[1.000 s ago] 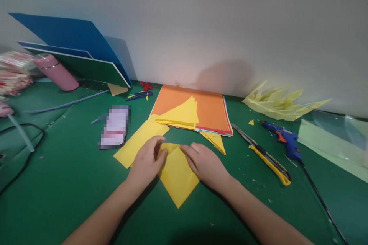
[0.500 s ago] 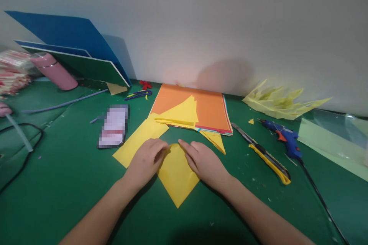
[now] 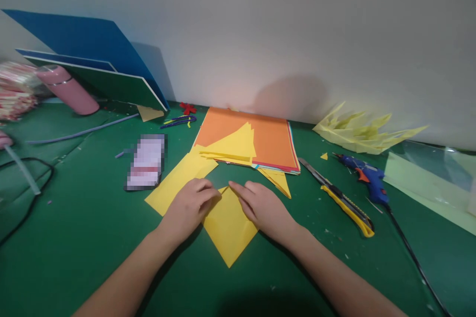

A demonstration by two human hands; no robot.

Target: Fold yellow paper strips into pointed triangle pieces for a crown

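Note:
A yellow sheet of paper (image 3: pixel 229 240) lies on the green table with one corner pointing toward me. Its far corner is turned over in a small fold. My left hand (image 3: pixel 189 204) pinches the left edge near that fold, thumb and fingers closed on it. On the other side, my right hand (image 3: pixel 265 210) grips the paper, its index finger stretched to the far corner and the other fingers curled. The sheet's side edges are partly hidden under both hands. Just beyond my left hand is another yellow sheet (image 3: pixel 169 183).
Folded yellow pieces (image 3: pixel 238 146) rest on a stack of coloured paper (image 3: pixel 271 133). To the right are a utility knife (image 3: pixel 345 208), a blue glue gun (image 3: pixel 368 178) and a pale yellow folded-paper form (image 3: pixel 364 133). A phone (image 3: pixel 146 161) and pink bottle (image 3: pixel 70 91) are leftward.
The far corner of the yellow paper now shows a small fold. My left fingers have shifted slightly right along it; my right hand is nearly unmoved.

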